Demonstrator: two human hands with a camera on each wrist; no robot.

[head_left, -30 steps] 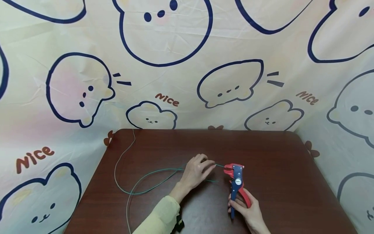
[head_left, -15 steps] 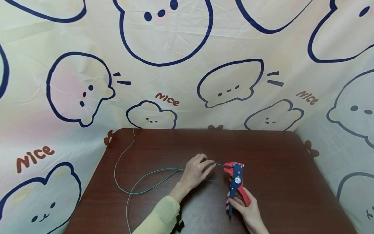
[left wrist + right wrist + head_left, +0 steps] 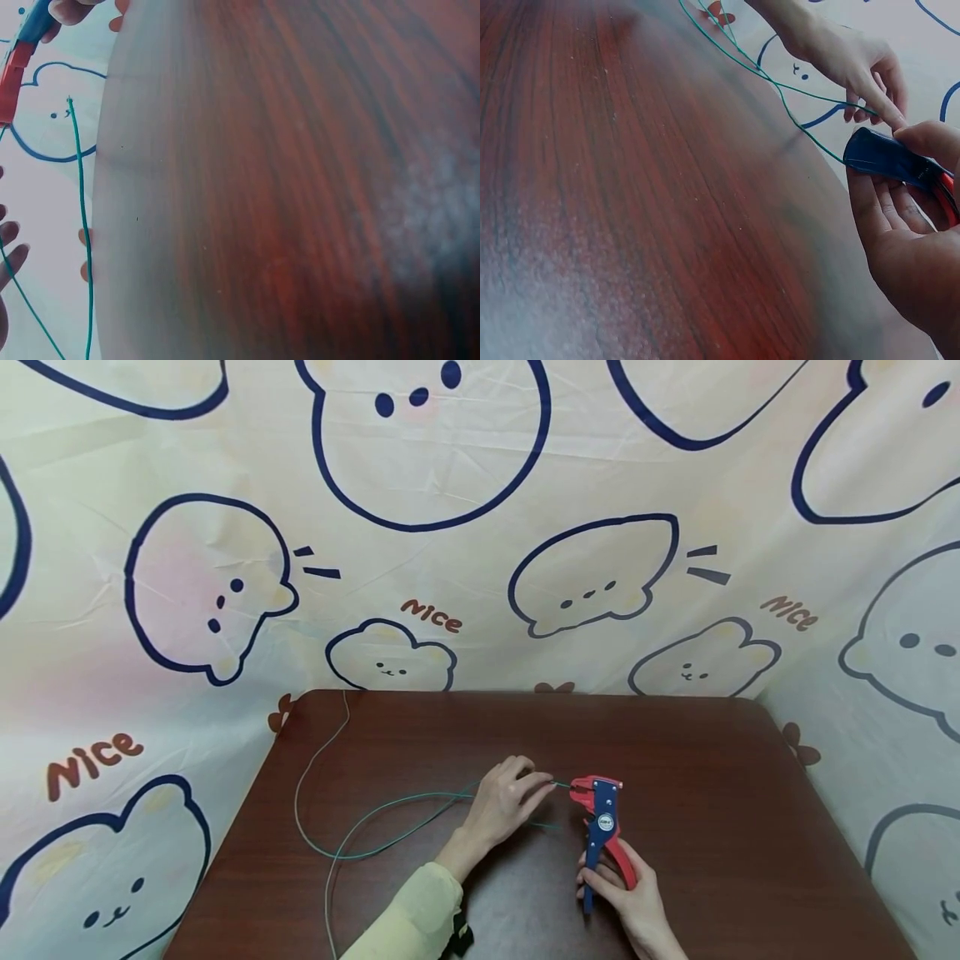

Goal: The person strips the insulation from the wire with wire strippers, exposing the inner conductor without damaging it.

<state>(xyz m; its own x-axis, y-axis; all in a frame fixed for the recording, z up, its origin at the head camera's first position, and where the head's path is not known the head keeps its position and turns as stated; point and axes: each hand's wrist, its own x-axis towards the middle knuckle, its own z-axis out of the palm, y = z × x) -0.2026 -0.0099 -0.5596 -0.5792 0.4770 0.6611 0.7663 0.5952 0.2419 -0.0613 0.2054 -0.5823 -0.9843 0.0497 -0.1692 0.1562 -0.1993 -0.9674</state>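
Note:
A thin green wire (image 3: 390, 838) loops over the dark brown table (image 3: 712, 777). My left hand (image 3: 504, 800) pinches the wire near its free end, which points right at the red head of a wire stripper (image 3: 597, 817). My right hand (image 3: 626, 897) grips the stripper's blue and red handles, tool upright on the table. The wire tip sits at or just inside the stripper's jaws. In the right wrist view my right hand (image 3: 911, 247) curls round the blue handle (image 3: 889, 156), with the wire (image 3: 780, 86) running past the left hand (image 3: 859, 64). The left wrist view shows the wire (image 3: 81, 217) and the stripper (image 3: 19, 64).
A cloth printed with cartoon bears (image 3: 420, 443) hangs behind and around the table. A paler wire strand (image 3: 318, 752) runs from the table's far left corner. Bare tabletop lies to the right of the stripper and along the far edge.
My right hand has brought the stripper a little to the left, closing the gap to the wire tip. The left hand stays put.

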